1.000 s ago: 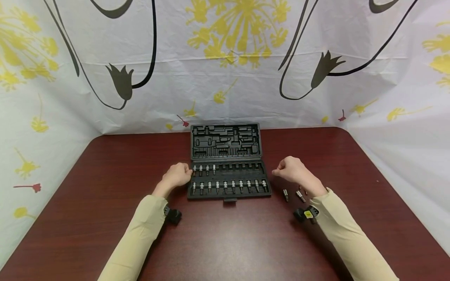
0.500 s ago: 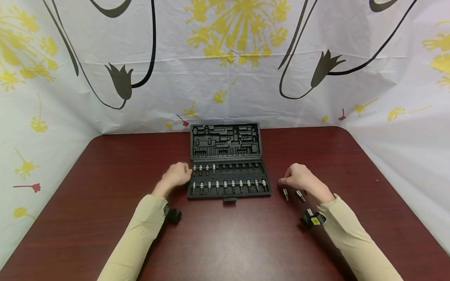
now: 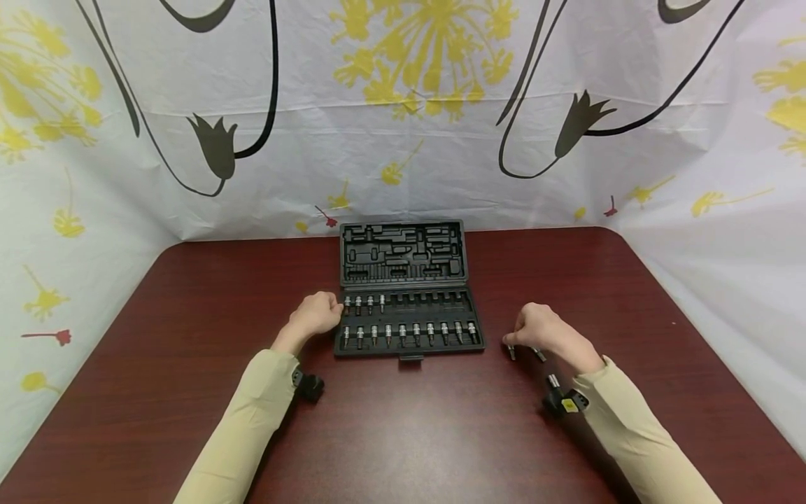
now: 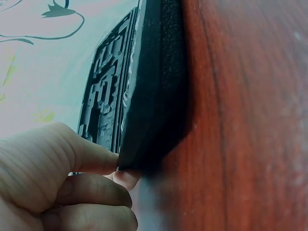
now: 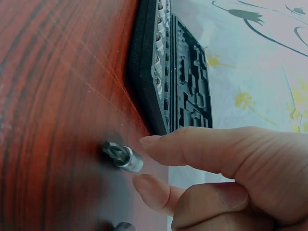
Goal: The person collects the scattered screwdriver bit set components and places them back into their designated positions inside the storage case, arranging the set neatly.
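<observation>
My left hand (image 3: 316, 313) pinches the left edge of the open black socket case (image 3: 434, 313) between thumb and index finger, also visible in the left wrist view. Bit sockets (image 3: 403, 334) fill the case's front row; several stand at the left of its back row. My right hand (image 3: 546, 329) is low over the table just right of the case. In the right wrist view, its thumb and index finger are parted around the silver end of a loose bit socket (image 5: 123, 158) with a dark fluted tip. The other fingers are curled in.
Another loose bit socket (image 3: 539, 355) lies under my right hand, and one more (image 3: 553, 381) is near the right wrist camera. The case's lid (image 3: 404, 253) stands raised toward a patterned white curtain (image 3: 403, 175). All rests on a dark red wooden table (image 3: 403, 434).
My right hand has moved from beside the case's right edge, a little right and toward me, down to the loose bit socket. The left hand has stayed on the case's edge.
</observation>
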Tool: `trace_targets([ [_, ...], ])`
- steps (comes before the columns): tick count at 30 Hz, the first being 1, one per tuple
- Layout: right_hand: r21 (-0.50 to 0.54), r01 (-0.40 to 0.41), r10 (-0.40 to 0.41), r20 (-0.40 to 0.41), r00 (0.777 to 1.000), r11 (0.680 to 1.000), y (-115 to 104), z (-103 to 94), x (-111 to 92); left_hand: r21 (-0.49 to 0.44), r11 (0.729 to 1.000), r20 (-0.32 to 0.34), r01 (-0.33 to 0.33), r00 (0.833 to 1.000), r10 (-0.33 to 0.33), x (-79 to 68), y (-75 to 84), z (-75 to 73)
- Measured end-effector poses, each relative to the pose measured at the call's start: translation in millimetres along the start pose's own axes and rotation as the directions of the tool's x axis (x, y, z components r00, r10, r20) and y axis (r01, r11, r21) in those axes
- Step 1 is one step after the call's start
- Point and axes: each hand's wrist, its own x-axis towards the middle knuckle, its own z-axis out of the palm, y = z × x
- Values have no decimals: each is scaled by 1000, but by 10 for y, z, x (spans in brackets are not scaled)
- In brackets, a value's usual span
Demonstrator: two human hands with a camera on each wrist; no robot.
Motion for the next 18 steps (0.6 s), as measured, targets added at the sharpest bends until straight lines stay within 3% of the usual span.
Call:
trace_targets([
  [18, -8, 8, -8, 23, 1000, 1000, -13, 60, 21, -5, 1000, -1, 7, 1000, -7, -2, 9, 4],
])
